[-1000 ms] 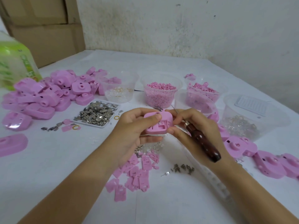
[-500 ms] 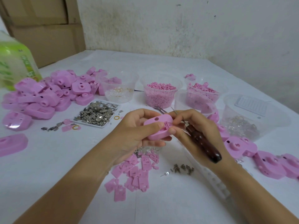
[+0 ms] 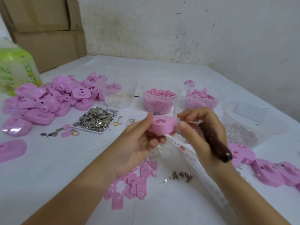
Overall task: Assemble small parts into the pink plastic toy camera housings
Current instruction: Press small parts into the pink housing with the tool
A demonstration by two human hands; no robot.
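Note:
My left hand (image 3: 136,146) grips a pink camera housing (image 3: 162,126) above the table, its open inner side tilted up and away from me. My right hand (image 3: 199,132) holds a dark wooden-handled tool (image 3: 214,142) in its palm, and its thumb and fingertips touch the housing's right end. A thin metal shaft (image 3: 174,142) with a small pink piece at its tip shows below the housing. Flat pink plates (image 3: 138,181) lie scattered beneath my hands, with a few small metal parts (image 3: 181,174) to their right.
A heap of pink housings (image 3: 48,98) fills the left, more housings (image 3: 267,171) lie at right. A white tray of metal pieces (image 3: 95,119) and several clear tubs (image 3: 159,98) of pink and clear parts stand behind. A green bottle (image 3: 14,72) and cardboard boxes (image 3: 45,34) are far left.
The housing has tipped from facing me to lying flatter, open side up. My right hand lifted slightly, and the tool's thin shaft now shows under the housing.

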